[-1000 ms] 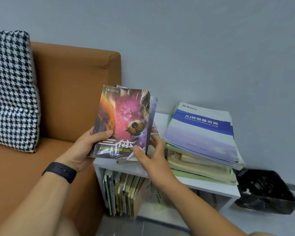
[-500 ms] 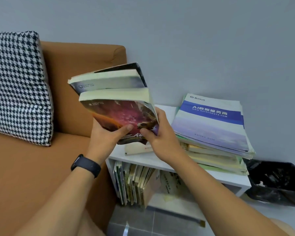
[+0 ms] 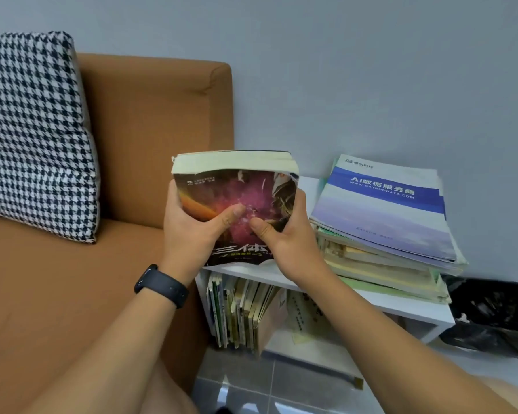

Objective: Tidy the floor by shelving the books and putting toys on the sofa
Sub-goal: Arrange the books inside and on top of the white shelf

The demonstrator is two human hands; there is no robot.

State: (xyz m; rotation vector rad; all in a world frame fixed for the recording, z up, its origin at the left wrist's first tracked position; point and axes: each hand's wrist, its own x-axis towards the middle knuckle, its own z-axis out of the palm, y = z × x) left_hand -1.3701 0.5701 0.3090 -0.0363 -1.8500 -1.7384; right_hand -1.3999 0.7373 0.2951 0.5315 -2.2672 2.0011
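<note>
Both hands, left hand (image 3: 189, 231) & right hand (image 3: 284, 237), clamp our books (image 3: 237, 186) (shelving step); next, lower onto the shelf (image 3: 401, 309), right.

Book (image 3: 240, 192) (paperback) in both hands

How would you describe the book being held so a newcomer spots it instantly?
Start at the orange fabric sofa on the left; just right of it stands a low white shelf unit. Above the shelf's left end, the left hand and right hand share a grip on a thick paperback with a pink-and-orange space cover. Unlike the pale stack topped by a blue-banded booklet, it is airborne and dark-covered.
</note>
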